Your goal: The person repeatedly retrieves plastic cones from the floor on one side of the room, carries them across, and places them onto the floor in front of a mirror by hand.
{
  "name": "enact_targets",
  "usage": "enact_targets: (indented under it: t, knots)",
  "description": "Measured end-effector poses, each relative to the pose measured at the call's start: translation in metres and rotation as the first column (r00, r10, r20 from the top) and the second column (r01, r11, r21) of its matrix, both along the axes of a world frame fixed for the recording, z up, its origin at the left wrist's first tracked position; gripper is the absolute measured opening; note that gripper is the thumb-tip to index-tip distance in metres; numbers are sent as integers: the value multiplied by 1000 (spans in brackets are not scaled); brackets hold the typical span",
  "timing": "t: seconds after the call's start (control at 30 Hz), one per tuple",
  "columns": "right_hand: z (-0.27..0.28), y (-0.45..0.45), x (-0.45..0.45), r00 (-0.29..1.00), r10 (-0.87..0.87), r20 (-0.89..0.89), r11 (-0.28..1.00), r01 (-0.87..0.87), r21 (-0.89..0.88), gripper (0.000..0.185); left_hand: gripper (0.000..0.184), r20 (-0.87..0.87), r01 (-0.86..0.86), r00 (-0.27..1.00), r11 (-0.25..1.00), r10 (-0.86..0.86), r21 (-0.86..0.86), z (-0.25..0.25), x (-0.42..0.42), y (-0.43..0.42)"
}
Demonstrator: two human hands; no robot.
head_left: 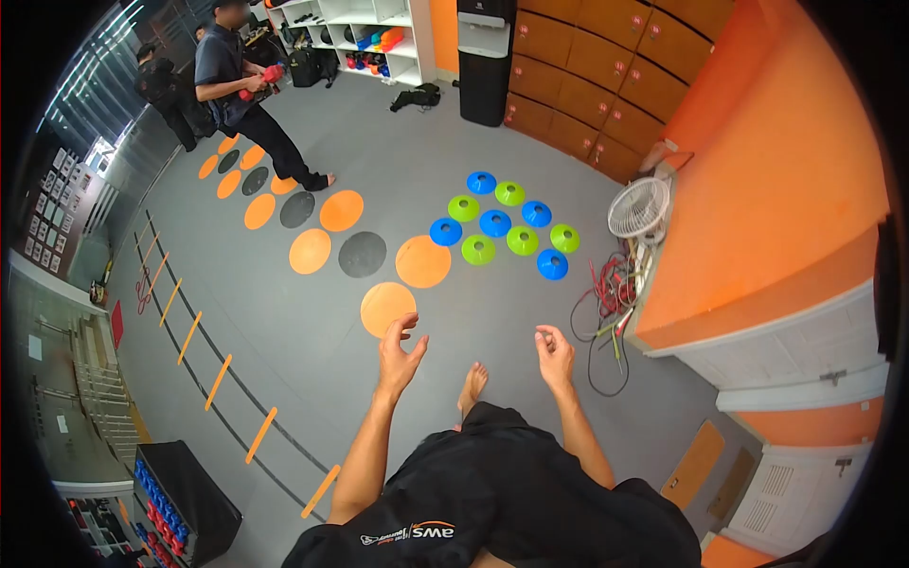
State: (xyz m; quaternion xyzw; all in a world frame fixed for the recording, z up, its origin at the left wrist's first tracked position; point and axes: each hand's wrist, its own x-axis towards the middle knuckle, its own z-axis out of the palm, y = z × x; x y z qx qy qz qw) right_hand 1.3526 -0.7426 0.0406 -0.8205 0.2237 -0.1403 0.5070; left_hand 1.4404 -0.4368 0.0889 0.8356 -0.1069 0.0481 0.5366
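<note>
My left hand [402, 355] is held out in front of me, thumb apart from the loosely curved fingers, with nothing in it. It overlaps the edge of an orange floor disc [384, 308] in view, above the floor. My right hand [556, 356] is raised on the other side, fingers loosely bent and holding nothing visible. Beyond the hands, blue disc cones [494, 223] and green disc cones [522, 240] lie in a diamond-like grid. Orange discs and black discs [363, 255] run in rows toward the far left. My bare foot [474, 383] shows between my arms.
An agility ladder [217, 381] lies at left, near a dumbbell rack [180, 502]. Another person [230, 85] steps beside the discs, holding something red. A white fan [639, 209] and tangled cables [615, 289] are at right. Lockers [597, 66] and shelves [369, 38] stand behind.
</note>
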Motion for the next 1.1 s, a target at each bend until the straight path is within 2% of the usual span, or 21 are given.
enact_targets:
  t: [0.17,0.27,0.37,0.47,0.57,0.67,0.8,0.97,1.1]
  knots:
    - [-12,-5,78,980,53,190,996,-38,-84,19,42,22,-15,1000,999,14,49,2,71,2]
    - [8,-3,103,993,83,79,997,-83,-2,18,42,-23,2,1000,1000,-2,22,0,98,-5]
    - [11,-2,124,996,28,-83,996,-21,92,18,41,-39,47,998,999,-47,21,-10,124,-13]
    - [6,3,139,994,3,-109,1000,-4,-9,23,40,-96,82,992,996,-84,-15,-20,151,-15]
    - [-5,10,163,999,-33,-36,998,31,-59,25,37,-122,133,984,991,-133,-7,-27,189,-11]
    - [-21,23,197,998,-58,17,996,59,-71,17,37,-148,139,979,990,-138,-3,-23,238,0]
    - [-22,53,260,999,-37,-24,999,36,-31,15,38,-157,121,979,992,-127,-46,-34,314,28]
    - [-29,88,330,994,5,-109,999,-10,-46,29,38,-159,158,974,987,-162,-42,-46,395,52]
    - [-29,108,360,995,-40,-86,998,36,-47,41,40,-181,260,951,965,-251,26,-61,436,54]
